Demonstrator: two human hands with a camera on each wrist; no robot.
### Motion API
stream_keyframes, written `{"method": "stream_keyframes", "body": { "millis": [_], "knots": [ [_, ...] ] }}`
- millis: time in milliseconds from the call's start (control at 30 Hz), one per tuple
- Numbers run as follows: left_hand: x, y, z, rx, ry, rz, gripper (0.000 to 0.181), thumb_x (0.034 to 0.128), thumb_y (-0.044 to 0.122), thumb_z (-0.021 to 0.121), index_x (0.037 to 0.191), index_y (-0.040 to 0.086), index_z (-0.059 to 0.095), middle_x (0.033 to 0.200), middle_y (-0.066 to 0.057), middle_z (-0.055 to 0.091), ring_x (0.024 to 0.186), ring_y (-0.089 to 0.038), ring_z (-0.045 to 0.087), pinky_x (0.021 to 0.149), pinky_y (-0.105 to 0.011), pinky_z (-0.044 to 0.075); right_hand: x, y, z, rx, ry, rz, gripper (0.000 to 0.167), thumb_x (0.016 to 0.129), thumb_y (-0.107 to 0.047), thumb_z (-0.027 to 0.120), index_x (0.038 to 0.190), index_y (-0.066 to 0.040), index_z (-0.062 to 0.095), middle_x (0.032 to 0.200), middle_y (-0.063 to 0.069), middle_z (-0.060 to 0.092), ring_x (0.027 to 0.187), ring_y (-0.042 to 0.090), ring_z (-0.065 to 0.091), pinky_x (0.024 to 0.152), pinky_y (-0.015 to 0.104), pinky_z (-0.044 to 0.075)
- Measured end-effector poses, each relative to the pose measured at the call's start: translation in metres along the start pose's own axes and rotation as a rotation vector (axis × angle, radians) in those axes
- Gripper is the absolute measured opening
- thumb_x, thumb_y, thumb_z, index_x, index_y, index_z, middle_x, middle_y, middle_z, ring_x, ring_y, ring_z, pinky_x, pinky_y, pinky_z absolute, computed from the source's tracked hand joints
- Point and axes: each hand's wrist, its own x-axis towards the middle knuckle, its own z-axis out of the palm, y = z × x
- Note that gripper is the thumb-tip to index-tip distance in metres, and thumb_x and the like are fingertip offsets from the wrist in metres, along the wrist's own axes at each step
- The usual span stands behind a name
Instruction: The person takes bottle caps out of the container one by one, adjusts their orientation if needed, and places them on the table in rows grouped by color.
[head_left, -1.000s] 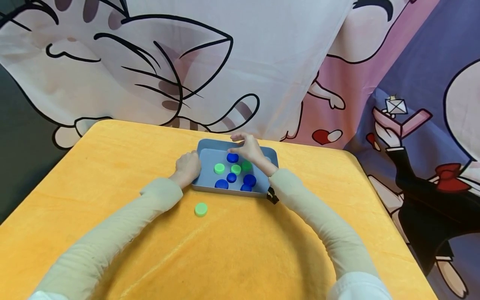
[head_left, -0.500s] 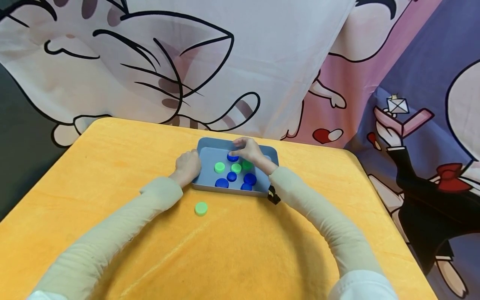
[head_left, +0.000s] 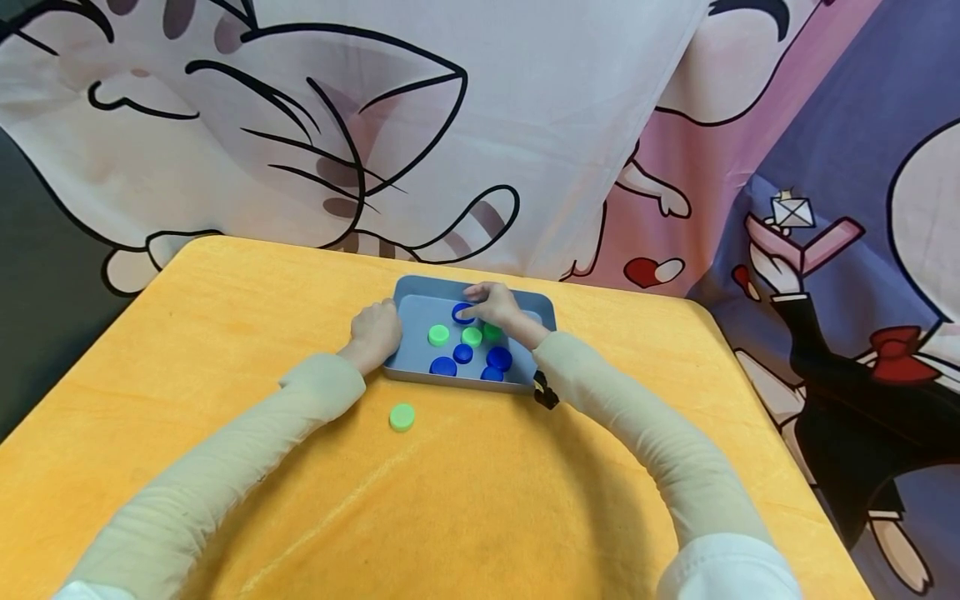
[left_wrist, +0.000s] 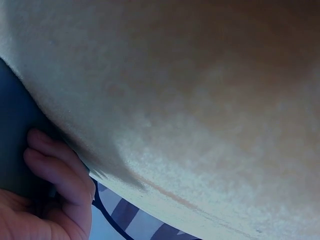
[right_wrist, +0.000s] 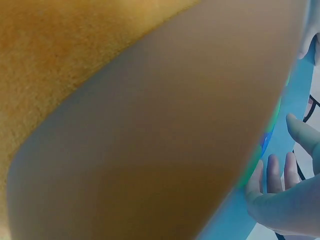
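Note:
A shallow blue-grey tray (head_left: pixel 416 300) stands on the table. My left hand (head_left: pixel 375 335) grips its left wall, with curled fingers (left_wrist: pixel 62 172) at the rim in the left wrist view. Over the tray, my right hand (head_left: pixel 497 307) holds its thumb at a blue bottle cap (head_left: pixel 463 305), which shows as a hollow ring. In the right wrist view the fingers (right_wrist: pixel 274 175) are fairly straight, and the thumb stands apart from them. Nearby in the tray lie green caps (head_left: pixel 438 335) and several blue caps (head_left: pixel 443 367). The right hand partly covers a darker green cap (head_left: pixel 492 332).
A single light green cap (head_left: pixel 402 417) lies on the yellow table (head_left: pixel 315 500) in front of the tray. A small black object (head_left: pixel 545 392) sits by the tray's front right corner, under the right sleeve. A printed cartoon curtain (head_left: pixel 540 125) hangs behind the table.
My right hand has lowered to the blue cap at the back. That cap showed a solid blue face earlier and now looks like a ring. The left hand has stayed on the tray.

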Motion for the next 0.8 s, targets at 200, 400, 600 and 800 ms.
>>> {"method": "stream_keyframes", "body": {
  "millis": [200,400,600,800],
  "knots": [
    [0.0008,0.0005,-0.0001,0.001,-0.019,-0.010,0.029,0.1007,0.012,0.039,0.113,-0.009,0.054,0.094,-0.024,0.065,0.086,-0.033,0.067,0.072,-0.044,0.057,0.0015,-0.0024,0.0039,-0.041,-0.002,-0.006,0.040,0.080,-0.013,0.078,0.117,-0.007,0.064,0.122,0.011,0.064,0.116,0.026,0.057,0.105,0.036,0.042],
    [0.0021,0.0009,0.0000,0.011,-0.023,-0.010,0.029,0.1007,0.012,0.039,0.114,-0.009,0.054,0.093,-0.023,0.064,0.083,-0.031,0.067,0.070,-0.042,0.057,0.0034,-0.0028,0.0049,-0.066,-0.008,-0.017,0.040,0.078,-0.012,0.079,0.116,-0.007,0.065,0.121,0.011,0.065,0.113,0.025,0.059,0.102,0.035,0.045],
    [0.0019,0.0013,-0.0001,0.016,-0.019,-0.013,0.030,0.1006,0.012,0.039,0.114,-0.009,0.054,0.094,-0.024,0.064,0.083,-0.031,0.067,0.070,-0.042,0.058,0.0035,-0.0016,0.0064,-0.078,-0.015,-0.015,0.042,0.078,-0.010,0.079,0.116,-0.007,0.064,0.123,0.011,0.064,0.114,0.026,0.058,0.103,0.036,0.044],
    [0.0023,0.0003,0.0013,0.015,-0.011,-0.012,0.029,0.1003,0.012,0.040,0.112,-0.009,0.055,0.094,-0.024,0.065,0.084,-0.033,0.067,0.071,-0.043,0.057,0.0033,0.0003,0.0084,-0.135,-0.008,-0.033,0.043,0.078,-0.010,0.079,0.119,-0.007,0.064,0.124,0.009,0.064,0.115,0.025,0.057,0.102,0.035,0.044]
  ]
}}
